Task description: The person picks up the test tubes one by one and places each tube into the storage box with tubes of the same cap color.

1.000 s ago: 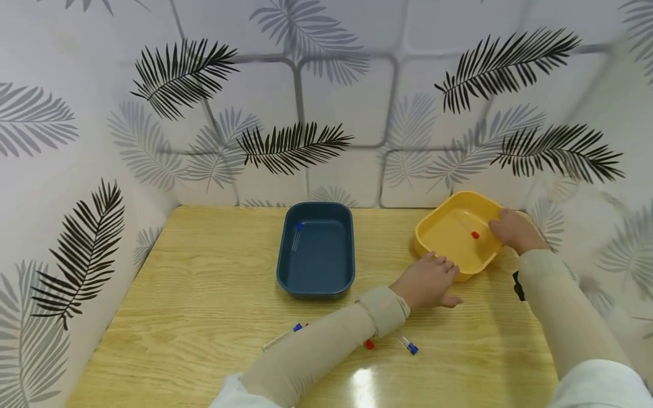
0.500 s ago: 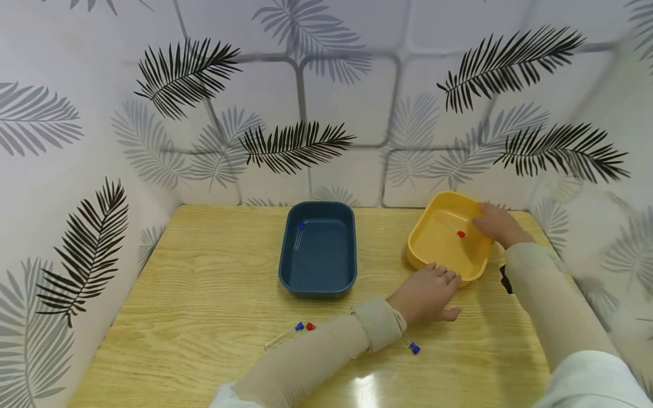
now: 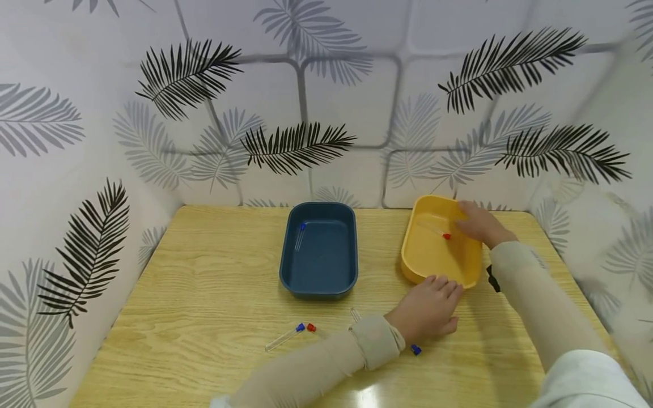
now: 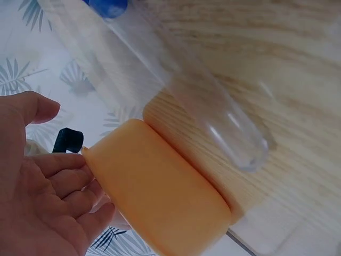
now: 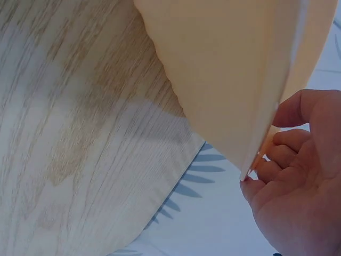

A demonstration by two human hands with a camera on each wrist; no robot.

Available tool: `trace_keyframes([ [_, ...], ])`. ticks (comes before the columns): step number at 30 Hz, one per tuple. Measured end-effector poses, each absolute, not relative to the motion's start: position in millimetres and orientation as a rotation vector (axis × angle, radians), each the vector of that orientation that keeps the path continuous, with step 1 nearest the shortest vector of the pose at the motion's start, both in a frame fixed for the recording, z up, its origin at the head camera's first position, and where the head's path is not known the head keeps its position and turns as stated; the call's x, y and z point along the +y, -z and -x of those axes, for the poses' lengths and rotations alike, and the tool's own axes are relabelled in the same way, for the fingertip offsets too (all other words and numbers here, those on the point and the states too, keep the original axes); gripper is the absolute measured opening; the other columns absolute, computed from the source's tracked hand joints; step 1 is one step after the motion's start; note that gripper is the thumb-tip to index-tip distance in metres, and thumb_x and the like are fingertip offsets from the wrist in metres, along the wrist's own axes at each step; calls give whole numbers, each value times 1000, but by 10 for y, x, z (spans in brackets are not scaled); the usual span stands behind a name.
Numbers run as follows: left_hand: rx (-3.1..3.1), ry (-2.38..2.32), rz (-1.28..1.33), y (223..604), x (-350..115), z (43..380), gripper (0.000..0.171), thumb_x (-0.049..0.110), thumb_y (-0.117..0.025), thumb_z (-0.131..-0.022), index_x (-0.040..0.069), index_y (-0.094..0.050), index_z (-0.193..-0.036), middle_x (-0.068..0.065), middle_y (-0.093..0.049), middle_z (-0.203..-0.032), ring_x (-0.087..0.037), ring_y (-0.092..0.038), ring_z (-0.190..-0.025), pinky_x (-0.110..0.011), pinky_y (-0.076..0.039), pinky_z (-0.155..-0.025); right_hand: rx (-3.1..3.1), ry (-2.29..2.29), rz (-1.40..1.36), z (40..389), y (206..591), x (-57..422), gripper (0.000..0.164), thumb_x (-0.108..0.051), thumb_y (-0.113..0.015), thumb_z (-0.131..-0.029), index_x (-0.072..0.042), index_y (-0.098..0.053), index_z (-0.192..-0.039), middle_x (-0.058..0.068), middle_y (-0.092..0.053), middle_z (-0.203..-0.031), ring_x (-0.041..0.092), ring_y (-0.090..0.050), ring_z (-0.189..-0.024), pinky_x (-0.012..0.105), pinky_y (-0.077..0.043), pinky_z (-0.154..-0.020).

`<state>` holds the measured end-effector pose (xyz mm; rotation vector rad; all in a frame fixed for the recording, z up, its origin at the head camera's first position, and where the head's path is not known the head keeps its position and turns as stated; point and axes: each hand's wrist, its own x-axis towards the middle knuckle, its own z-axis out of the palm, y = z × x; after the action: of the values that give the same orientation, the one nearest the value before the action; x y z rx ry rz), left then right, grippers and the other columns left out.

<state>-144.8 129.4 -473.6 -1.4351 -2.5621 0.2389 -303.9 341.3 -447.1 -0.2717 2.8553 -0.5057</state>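
A yellow plastic tray (image 3: 433, 258) stands at the back right of the table, with a clear red-capped test tube (image 3: 446, 236) inside. My right hand (image 3: 479, 222) grips its right rim; in the right wrist view, thumb and fingers (image 5: 287, 114) lie on either side of that rim. At the near rim, my left hand (image 3: 424, 309) lays its fingers against the edge, the thumb held apart, as the left wrist view shows. A clear test tube (image 4: 197, 101) with a blue cap lies on the wood near that hand.
A dark blue tray (image 3: 318, 269) holding a blue-capped tube (image 3: 300, 238) stands at back centre. In front lie another blue-capped tube (image 3: 284, 339) and a red cap (image 3: 311, 327), its tube partly hidden by the left sleeve. Patterned wall covering (image 3: 347, 170) rises behind the table.
The yellow tray has slid left and turned to stand straighter, its red-capped tube moving with it. My right hand has travelled left with the rim; my left hand has shifted slightly.
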Motion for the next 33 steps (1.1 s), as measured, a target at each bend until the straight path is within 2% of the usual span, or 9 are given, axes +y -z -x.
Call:
trace_keyframes([
  [8, -2506, -223, 1406, 4744, 1255, 1352, 57, 44, -41, -94, 9, -43, -139, -2, -48, -135, -15, -45, -118, -30, -35, -102, 2854, 509, 385, 3069, 4501, 3285, 61, -15, -48, -95, 15, -20, -140, 37, -20, -142, 51, -19, -129, 58, -14, -105],
  [24, -2605, -378, 1314, 4784, 1209, 1176, 63, 45, -37, -94, 8, -33, -145, -2, -36, -145, -17, -33, -130, -33, -26, -107, 2843, 524, 525, 3082, 4471, 2973, 59, -14, -49, -95, 11, -23, -142, 33, -21, -144, 48, -20, -131, 56, -14, -106],
  [33, -2608, -408, 1271, 4772, 1141, 1137, 62, 46, -39, -93, 10, -35, -143, -2, -37, -145, -15, -34, -130, -32, -26, -107, 2817, 504, 576, 3134, 4489, 2830, 59, -15, -48, -95, 8, -23, -143, 32, -19, -145, 47, -18, -132, 55, -14, -107],
])
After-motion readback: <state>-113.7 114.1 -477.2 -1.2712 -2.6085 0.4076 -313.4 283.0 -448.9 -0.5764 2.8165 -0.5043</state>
